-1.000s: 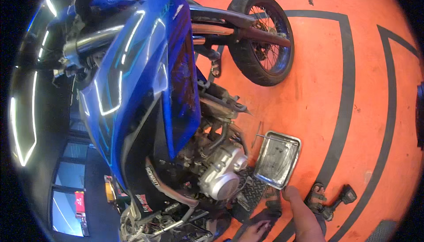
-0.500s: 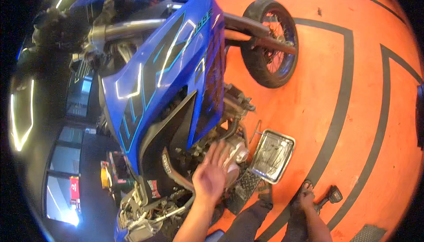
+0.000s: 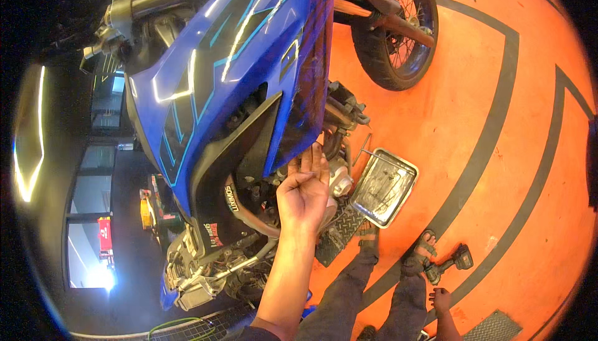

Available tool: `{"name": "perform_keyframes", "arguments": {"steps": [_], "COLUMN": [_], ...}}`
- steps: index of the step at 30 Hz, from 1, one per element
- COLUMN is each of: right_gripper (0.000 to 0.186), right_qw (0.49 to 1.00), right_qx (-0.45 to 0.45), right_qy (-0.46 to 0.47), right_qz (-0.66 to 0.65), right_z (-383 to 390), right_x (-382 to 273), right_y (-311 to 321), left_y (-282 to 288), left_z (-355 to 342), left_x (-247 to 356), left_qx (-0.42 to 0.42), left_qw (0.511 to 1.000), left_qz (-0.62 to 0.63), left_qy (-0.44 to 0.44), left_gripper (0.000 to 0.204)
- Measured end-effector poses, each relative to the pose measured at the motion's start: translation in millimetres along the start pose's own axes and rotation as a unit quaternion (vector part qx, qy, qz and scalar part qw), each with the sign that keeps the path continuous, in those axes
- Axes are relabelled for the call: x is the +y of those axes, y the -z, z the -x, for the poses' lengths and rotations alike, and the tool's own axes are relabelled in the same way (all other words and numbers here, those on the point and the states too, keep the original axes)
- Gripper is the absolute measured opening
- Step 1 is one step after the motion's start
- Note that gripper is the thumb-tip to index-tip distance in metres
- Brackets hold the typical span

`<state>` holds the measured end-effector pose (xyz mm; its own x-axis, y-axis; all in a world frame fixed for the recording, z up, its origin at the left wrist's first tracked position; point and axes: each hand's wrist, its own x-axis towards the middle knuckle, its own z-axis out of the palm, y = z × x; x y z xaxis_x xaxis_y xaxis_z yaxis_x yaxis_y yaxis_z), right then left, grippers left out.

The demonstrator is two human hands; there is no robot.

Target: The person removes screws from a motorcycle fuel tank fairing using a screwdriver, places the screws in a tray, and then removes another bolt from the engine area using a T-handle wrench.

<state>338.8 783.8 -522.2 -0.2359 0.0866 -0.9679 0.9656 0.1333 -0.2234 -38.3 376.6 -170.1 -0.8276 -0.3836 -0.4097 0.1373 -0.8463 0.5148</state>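
Blue fairing (image 3: 243, 61) hangs over your left hand (image 3: 304, 193), fingers spread wide by its lower edge, holding nothing, near the engine (image 3: 339, 182); a red sign (image 3: 104, 234) sits far left, orange floor (image 3: 498, 154) lies open rightward past the tray (image 3: 384, 186), and your right hand (image 3: 441, 300), its grip unclear, hovers near the drill (image 3: 450, 263).

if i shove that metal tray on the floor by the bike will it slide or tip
The metal tray looks shallow, thin and flat-bottomed, so it would probably slide on the smooth orange floor rather than tip. It seems light. A tool lies across its rim and may slip off.
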Motion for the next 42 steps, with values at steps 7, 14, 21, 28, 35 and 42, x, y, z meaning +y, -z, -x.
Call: {"name": "perform_keyframes", "arguments": {"steps": [7, 14, 21, 28, 35, 42], "right_gripper": [0.029, 0.034, 0.02, 0.024, 0.024, 0.019], "right_qw": [0.996, 0.917, 0.778, 0.534, 0.417, 0.409], "right_qx": [-0.018, 0.032, -0.032, 0.084, 0.028, -0.036], "right_qy": [0.052, 0.215, 0.312, 0.519, 0.568, 0.439], "right_qz": [0.076, 0.334, 0.545, 0.663, 0.709, 0.799], "right_z": [-57.8, -58.0, -149.4, -226.1, -273.5, -289.0], "right_x": [21.7, -124.6, -229.6, -248.1, -256.1, -289.8], "right_y": [-26.5, -113.5, -257.4, -357.6, -349.2, -352.7], "left_y": [21.3, 162.1, 266.8, 366.4, 396.4, 391.5], "left_z": [34.6, 92.5, 88.4, 67.3, 61.0, 45.2], "left_x": [-12.7, 6.7, 1.9, -45.3, -63.0, -60.0], "left_qx": [-0.034, 0.037, -0.14, -0.196, -0.238, -0.279], "left_qw": [0.987, 0.732, 0.514, 0.591, 0.587, 0.552], "left_qz": [-0.155, -0.671, -0.828, -0.772, -0.75, -0.733], "left_qy": [-0.006, -0.117, -0.175, -0.127, -0.189, -0.285], "left_gripper": [0.062, 0.031, 0.02, 0.025, 0.029, 0.027]}}
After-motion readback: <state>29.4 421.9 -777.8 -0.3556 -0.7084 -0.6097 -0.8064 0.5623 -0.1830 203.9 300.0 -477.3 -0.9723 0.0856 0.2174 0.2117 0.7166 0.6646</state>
